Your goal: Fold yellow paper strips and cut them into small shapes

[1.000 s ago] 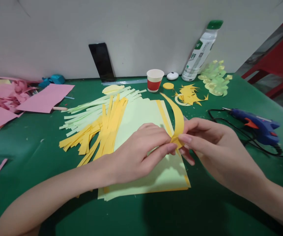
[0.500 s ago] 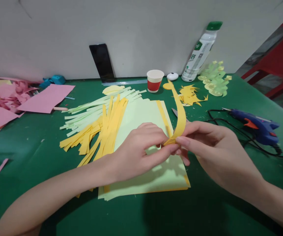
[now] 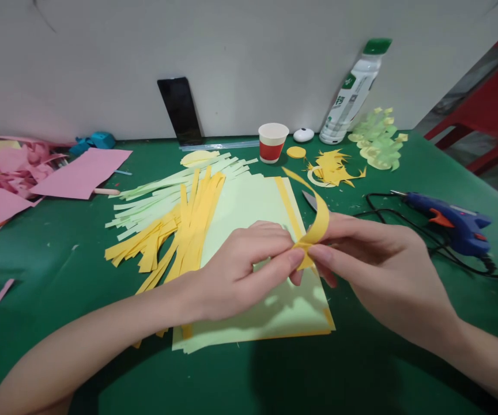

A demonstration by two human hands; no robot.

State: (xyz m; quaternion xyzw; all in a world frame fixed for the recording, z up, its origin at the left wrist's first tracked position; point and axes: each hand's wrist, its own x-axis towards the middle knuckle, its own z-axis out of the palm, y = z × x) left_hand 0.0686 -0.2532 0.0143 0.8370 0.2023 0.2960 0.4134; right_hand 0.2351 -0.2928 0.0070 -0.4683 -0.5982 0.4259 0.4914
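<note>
A yellow paper strip (image 3: 320, 219) is pinched between the fingertips of both my hands, its free end curling up and to the left. My left hand (image 3: 257, 256) grips its folded lower part from the left, with thumb and fingers together. From the right, my right hand (image 3: 374, 262) holds the strip at the fold, thumb in front. Underneath lies a stack of pale green paper sheets (image 3: 244, 202) with yellow edges showing. Left of the stack are cut yellow strips (image 3: 197, 219) and pale green strips (image 3: 154, 199). A pointed metal blade (image 3: 309, 200) shows partly behind the strip.
A blue glue gun (image 3: 452, 219) with a black cord lies at right. Along the back stand a paper cup (image 3: 272, 143), a leaning phone (image 3: 180, 110) and a bottle (image 3: 353, 95). Yellow paper pieces (image 3: 334, 167) and a green paper piece (image 3: 381, 141) sit nearby; pink paper (image 3: 82, 173) is left.
The strip's free end has bent lower and further left into a tighter curl. Its short lower end now points down between my fingertips. My left thumb has shifted slightly left.
</note>
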